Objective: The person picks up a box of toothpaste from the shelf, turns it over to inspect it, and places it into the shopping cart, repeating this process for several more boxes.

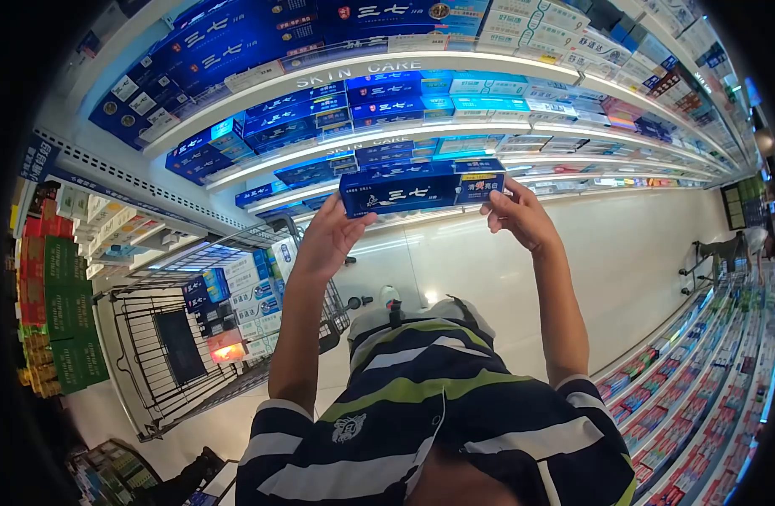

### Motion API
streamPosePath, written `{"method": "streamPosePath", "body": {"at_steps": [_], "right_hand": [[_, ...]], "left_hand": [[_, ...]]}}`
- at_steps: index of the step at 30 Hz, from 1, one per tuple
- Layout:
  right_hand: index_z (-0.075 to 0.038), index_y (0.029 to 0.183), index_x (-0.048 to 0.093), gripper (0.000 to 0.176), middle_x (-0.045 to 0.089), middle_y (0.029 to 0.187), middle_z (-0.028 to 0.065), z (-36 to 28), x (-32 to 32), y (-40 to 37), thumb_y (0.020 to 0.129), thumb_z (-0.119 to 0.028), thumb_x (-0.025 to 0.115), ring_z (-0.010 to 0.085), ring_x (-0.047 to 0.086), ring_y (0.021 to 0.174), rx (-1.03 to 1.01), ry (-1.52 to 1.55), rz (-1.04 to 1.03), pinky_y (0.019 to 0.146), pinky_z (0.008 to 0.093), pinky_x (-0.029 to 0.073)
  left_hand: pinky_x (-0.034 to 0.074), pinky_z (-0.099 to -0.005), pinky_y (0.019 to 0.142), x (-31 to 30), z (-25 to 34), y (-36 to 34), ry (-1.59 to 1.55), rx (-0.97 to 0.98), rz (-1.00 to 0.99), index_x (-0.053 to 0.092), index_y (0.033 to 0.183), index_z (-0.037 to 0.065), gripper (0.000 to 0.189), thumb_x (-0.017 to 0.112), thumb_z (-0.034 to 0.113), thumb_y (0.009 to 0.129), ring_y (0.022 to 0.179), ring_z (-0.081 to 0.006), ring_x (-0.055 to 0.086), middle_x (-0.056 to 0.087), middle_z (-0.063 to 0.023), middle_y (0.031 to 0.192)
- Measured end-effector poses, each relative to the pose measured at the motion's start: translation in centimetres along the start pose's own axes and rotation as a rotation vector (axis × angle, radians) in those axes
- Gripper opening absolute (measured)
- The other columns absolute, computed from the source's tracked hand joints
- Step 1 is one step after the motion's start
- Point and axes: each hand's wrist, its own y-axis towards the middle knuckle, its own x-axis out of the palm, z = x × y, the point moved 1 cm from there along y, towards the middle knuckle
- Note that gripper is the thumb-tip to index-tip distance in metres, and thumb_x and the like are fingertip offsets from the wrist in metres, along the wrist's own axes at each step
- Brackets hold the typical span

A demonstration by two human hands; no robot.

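Observation:
A long dark blue toothpaste box with white lettering and a yellow patch at its right end is held level in front of the shelves. My left hand grips its left end, with fingers curled at the lower edge. At the other end, my right hand pinches the corner near the yellow patch, its other fingers loosely bent. Parts of both hands behind the box are hidden. Just beyond it, similar blue boxes stand in rows on the lit shelf.
To the left stands a wire shopping cart with several toothpaste boxes in it. Red and green cartons are stacked farther left. Shelves of small packages run along the right side. Pale tiled floor lies between.

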Motion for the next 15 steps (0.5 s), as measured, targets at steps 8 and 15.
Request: {"method": "streamPosePath", "body": {"at_steps": [8,15], "right_hand": [[-0.005,0.115,0.045,0.045,0.055,0.088,0.008,-0.4,0.8,2.3,0.087,-0.039,0.054,0.0189,0.061,0.065,-0.005,0.353,-0.103,0.051,0.0253,0.052],[-0.012,0.113,0.047,0.033,0.052,0.101,0.0057,-0.2,0.5,4.7,0.084,-0.023,0.057,0.0131,0.055,0.078,-0.046,0.271,-0.069,0.057,0.0244,0.048]], "left_hand": [[0.051,-0.0326,0.079,-0.6,1.6,2.3,-0.149,-0.075,-0.028,0.048,0.112,0.01,0.028,0.045,0.029,0.092,0.094,-0.0239,0.057,0.052,-0.0106,0.107],[0.051,-0.0379,0.078,-0.6,2.0,3.6,0.084,-0.011,-0.03,0.047,0.115,0.016,0.033,0.056,0.024,0.085,0.094,-0.023,0.057,0.053,-0.0097,0.107]]}}
